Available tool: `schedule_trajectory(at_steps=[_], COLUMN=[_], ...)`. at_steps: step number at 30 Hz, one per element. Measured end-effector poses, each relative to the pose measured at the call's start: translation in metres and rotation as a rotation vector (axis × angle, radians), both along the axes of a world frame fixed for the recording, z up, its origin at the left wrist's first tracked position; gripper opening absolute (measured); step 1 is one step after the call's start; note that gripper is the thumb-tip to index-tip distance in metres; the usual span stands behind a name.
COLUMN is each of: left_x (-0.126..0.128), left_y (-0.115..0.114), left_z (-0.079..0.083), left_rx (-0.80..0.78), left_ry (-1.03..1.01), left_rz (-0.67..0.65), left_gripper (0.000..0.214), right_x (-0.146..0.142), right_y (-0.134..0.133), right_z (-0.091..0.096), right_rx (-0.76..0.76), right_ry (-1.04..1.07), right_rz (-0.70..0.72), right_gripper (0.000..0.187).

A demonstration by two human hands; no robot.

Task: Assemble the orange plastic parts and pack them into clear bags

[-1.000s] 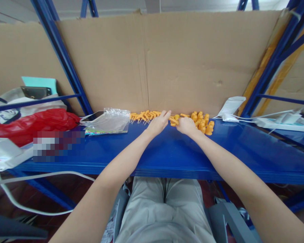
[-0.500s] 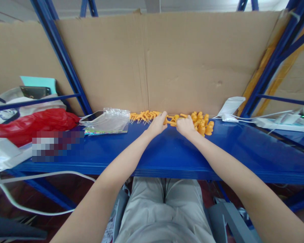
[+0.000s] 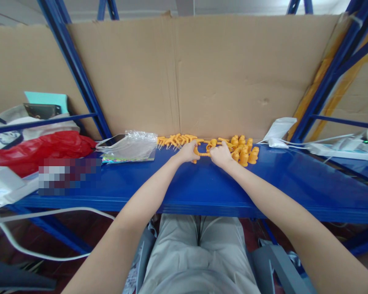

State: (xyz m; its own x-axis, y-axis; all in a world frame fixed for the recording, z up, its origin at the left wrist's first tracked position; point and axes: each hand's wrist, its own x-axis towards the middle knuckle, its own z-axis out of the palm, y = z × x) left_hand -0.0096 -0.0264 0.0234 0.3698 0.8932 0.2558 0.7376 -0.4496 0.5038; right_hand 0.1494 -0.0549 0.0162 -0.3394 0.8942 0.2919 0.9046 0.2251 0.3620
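Between my two hands stretches an orange part with a twisted rod (image 3: 205, 154) and a wider piece at its left end. My left hand (image 3: 187, 152) is closed on that wider end. Around the rod's right end, the fingers of my right hand (image 3: 221, 155) are curled, hiding that end. Just behind my left hand lies a row of branching orange pieces (image 3: 173, 140) with small metal chains or coils hanging toward me. Right of my right hand, several stubby orange figure-like pieces (image 3: 243, 157) stand grouped. A few loose orange pieces (image 3: 213, 142) lie behind the hands.
On the blue shelf (image 3: 202, 192), a clear plastic bag (image 3: 138, 149) lies left of the pieces. Red plastic (image 3: 49, 149) and a white power strip sit farther left. A cardboard sheet (image 3: 217, 73) closes the back. White cables and a white packet (image 3: 279, 130) are at right.
Both hands have come slightly toward me with the orange part. The twisted rod between them now shows in front of the loose pieces.
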Motion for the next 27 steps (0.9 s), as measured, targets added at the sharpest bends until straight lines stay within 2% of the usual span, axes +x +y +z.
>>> schedule_trajectory(at_steps=[4, 9, 12, 17, 19, 22, 27], left_x=[-0.004, -0.005, -0.004, -0.004, -0.005, -0.007, -0.004], left_y=[-0.002, -0.002, 0.000, 0.004, 0.006, 0.008, 0.009], left_z=[0.001, 0.000, -0.002, -0.007, -0.009, -0.011, -0.011], left_rx=[-0.112, -0.097, 0.002, 0.347, 0.431, 0.458, 0.411], left_ry=[-0.077, -0.071, -0.032, 0.054, 0.069, 0.088, 0.081], left_rz=[-0.032, -0.030, -0.002, 0.046, 0.067, 0.086, 0.075], left_gripper=[0.040, 0.036, 0.038, 0.036, 0.035, 0.036, 0.037], right_x=[-0.003, -0.004, -0.002, 0.004, 0.004, 0.004, 0.002], right_y=[-0.001, -0.001, 0.000, -0.001, -0.002, -0.002, -0.001], right_z=[0.001, 0.003, 0.002, -0.001, -0.002, -0.003, -0.002], right_rx=[0.014, 0.020, 0.023, 0.118, 0.162, 0.181, 0.149], right_ry=[-0.017, -0.034, -0.024, 0.012, 0.042, 0.072, 0.089], right_rz=[0.004, -0.002, -0.002, 0.099, 0.146, 0.165, 0.121], right_gripper=[0.040, 0.039, 0.038, 0.035, 0.036, 0.037, 0.032])
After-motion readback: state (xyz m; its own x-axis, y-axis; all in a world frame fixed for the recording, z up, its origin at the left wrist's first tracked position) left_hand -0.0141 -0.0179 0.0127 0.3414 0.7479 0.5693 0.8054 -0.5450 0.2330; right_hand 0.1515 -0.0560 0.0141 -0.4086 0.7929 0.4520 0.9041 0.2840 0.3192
